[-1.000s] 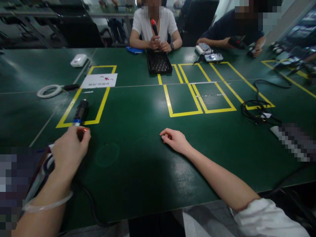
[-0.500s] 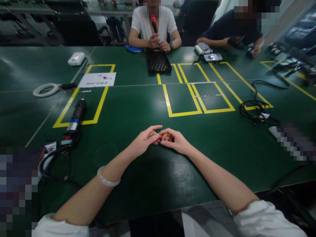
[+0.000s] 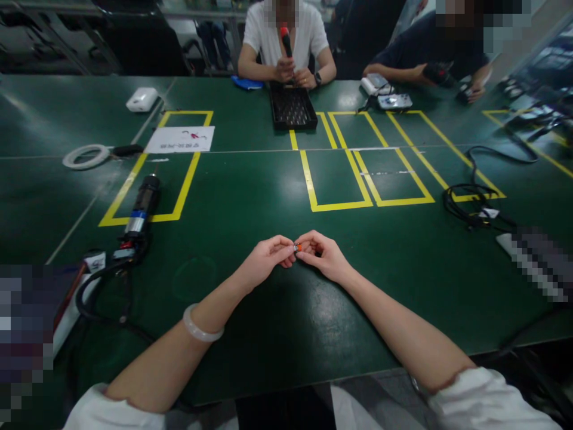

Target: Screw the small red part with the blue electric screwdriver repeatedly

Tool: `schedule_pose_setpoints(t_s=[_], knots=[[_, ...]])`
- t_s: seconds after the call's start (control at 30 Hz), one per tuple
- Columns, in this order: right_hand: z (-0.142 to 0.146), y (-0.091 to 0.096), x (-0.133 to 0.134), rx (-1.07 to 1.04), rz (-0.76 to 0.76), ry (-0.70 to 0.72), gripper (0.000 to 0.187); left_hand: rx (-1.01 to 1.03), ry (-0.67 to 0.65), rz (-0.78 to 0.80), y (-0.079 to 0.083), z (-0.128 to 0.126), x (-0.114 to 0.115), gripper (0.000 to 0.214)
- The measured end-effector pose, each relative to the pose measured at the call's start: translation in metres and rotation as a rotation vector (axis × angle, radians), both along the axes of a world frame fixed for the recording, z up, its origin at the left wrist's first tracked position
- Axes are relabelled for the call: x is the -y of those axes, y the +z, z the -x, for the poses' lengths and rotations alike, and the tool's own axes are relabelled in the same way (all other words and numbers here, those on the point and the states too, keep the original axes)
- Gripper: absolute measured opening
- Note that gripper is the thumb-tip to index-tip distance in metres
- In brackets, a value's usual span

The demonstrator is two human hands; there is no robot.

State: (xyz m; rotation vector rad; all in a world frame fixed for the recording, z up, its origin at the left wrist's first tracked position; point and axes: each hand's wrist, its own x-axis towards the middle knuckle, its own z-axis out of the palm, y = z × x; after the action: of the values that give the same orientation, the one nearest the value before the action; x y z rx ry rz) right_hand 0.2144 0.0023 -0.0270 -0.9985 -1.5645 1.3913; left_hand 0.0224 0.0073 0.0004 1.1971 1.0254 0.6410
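Just above the green table, a tiny orange part (image 3: 299, 246) with darker and silvery bits is pinched at the fingertips of both hands. My left hand (image 3: 264, 261), from the left, has thumb and forefinger closed on its silvery end. Opposite it, my right hand (image 3: 328, 258) grips the orange side with curled fingers. The fingertips almost meet, and they cover much of the part, so its exact kind cannot be made out. A pale bangle (image 3: 203, 325) circles my left forearm.
On the left lie a corded electric screwdriver (image 3: 142, 206), a white ring (image 3: 85, 157) and a printed sheet (image 3: 181, 139). Across the table, a co-worker holds a red-and-black tool over a black tray (image 3: 294, 124). A coiled black cable (image 3: 468, 200) lies right, beyond yellow tape outlines (image 3: 342, 207).
My left forefinger, stretched out before, has bent down onto the part. More of the orange side shows between the hands now. The whole view has shifted slightly.
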Motion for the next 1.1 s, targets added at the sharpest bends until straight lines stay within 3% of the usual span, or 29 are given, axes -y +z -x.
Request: schedule_pose_setpoints(t_s=[0.23, 0.63, 0.8, 0.93, 1.1], knots=[[0.001, 0.001, -0.001, -0.022, 0.028, -0.058, 0.028, -0.051, 0.031, -0.191, -0.003, -0.001, 0.003, 0.028], [-0.001, -0.001, -0.002, 0.079, -0.101, -0.053, 0.02, -0.082, 0.064, -0.3, -0.006, 0.0, 0.003, 0.025], [-0.004, -0.005, -0.003, 0.087, -0.101, -0.052, 0.02, -0.226, 0.018, -0.424, 0.004, 0.008, -0.002, 0.03], [-0.006, -0.005, -0.005, 0.085, -0.076, -0.038, 0.021, -0.546, 0.063, -0.627, 0.025, 0.052, -0.015, 0.048], [-0.006, -0.004, -0.005, 0.091, -0.075, -0.027, 0.02, -1.255, 0.115, -0.709, 0.043, 0.153, -0.022, 0.07]])
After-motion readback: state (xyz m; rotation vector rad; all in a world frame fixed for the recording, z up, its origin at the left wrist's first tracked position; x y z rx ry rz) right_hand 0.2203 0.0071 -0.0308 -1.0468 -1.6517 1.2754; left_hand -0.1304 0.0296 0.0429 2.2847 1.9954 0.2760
